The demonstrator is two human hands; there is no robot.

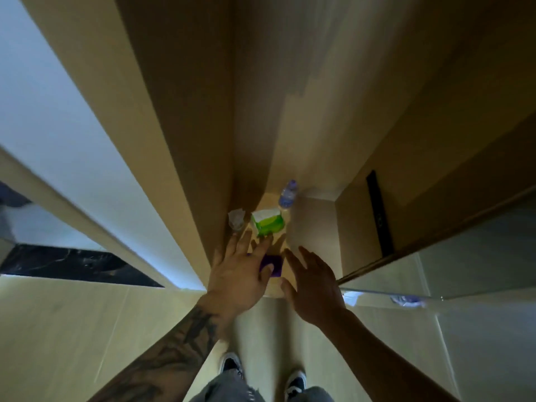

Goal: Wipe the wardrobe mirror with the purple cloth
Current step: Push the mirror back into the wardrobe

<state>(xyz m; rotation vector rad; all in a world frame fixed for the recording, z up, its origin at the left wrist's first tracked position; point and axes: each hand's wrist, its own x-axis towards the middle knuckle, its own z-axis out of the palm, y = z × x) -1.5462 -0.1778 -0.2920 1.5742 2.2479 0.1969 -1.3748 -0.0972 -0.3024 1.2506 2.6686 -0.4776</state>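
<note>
So, still at the grab-the-cloth stage, no wiping yet.
Purple cloth (272,266) lies on the small shelf (275,290) just below the green tissue pack (267,224). Left hand (240,274) hovers over it, fingers spread, holding nothing; right hand (311,288) alongside, also spread and empty. Next move, I'd guess: pinch the cloth, then turn to the wardrobe mirror (478,256) on the right.
</note>
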